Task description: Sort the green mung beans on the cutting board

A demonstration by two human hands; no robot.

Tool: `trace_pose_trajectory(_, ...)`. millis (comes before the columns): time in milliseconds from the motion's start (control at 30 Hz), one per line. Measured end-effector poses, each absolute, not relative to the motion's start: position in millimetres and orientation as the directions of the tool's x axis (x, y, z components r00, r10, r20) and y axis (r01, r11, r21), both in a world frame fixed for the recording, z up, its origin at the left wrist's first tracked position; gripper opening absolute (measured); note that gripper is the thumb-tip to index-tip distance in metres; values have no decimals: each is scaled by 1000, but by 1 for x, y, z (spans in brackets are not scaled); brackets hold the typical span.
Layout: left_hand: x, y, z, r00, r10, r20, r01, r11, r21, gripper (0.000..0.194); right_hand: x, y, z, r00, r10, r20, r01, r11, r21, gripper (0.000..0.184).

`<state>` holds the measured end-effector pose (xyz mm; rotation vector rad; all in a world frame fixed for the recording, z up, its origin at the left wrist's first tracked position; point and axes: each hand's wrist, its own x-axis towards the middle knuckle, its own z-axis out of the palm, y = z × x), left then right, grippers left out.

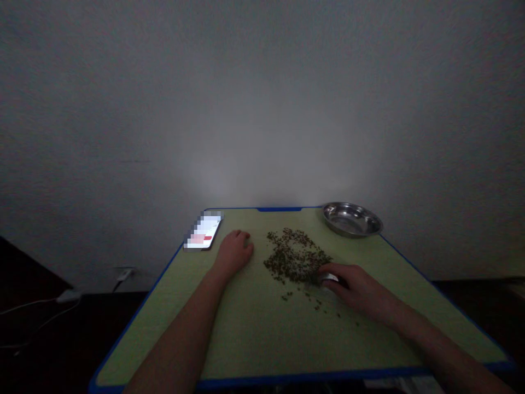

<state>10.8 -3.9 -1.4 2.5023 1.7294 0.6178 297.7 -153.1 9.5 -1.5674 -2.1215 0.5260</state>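
I have the right hand (353, 282) gripping a shiny object (329, 277) at the dark granules' (289, 264) edge; left hand (234, 251) half-curled on table (250, 339), contents unclear from here.

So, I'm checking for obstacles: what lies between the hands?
In the head view, scattered small dark grains lie on the green tabletop between the left hand and right hand.
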Motion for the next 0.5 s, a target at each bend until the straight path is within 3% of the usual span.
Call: trace_pose_trajectory(500,10,-5,-1,299,907,297,894,-375,245,32,286,-146,14,-237,961,146,835,278,-475,29)
